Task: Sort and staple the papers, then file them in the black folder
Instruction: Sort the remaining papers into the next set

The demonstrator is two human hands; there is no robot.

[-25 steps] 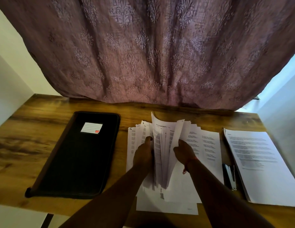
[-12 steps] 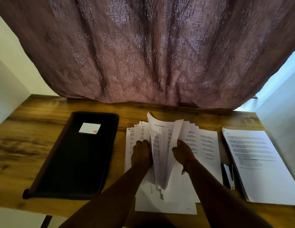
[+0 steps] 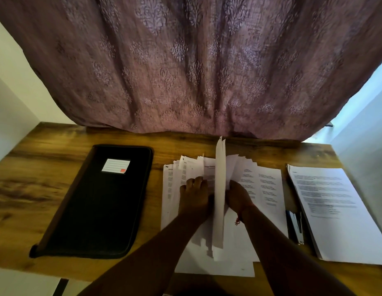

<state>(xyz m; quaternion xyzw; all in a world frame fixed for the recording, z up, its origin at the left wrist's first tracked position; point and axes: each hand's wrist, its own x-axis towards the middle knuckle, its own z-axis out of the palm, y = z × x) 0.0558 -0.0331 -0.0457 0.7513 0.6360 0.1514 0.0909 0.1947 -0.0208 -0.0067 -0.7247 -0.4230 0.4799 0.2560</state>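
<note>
While the left hand [image 3: 194, 194] lies with straight fingers flat on the fanned papers [image 3: 264, 189] in the middle of the desk [image 3: 47, 167], the right hand [image 3: 237, 196] has its fingers curled round an upright sheet [image 3: 219, 189] standing on edge between the two hands. A closed black folder [image 3: 96, 210] lies to the left, well apart, and a stapler [image 3: 295, 226] rests between the papers and a separate stack [image 3: 335, 210] on the right

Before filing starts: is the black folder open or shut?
Shut. The black folder lies flat on the wooden desk, cover with its white label facing up, no inside showing.
</note>
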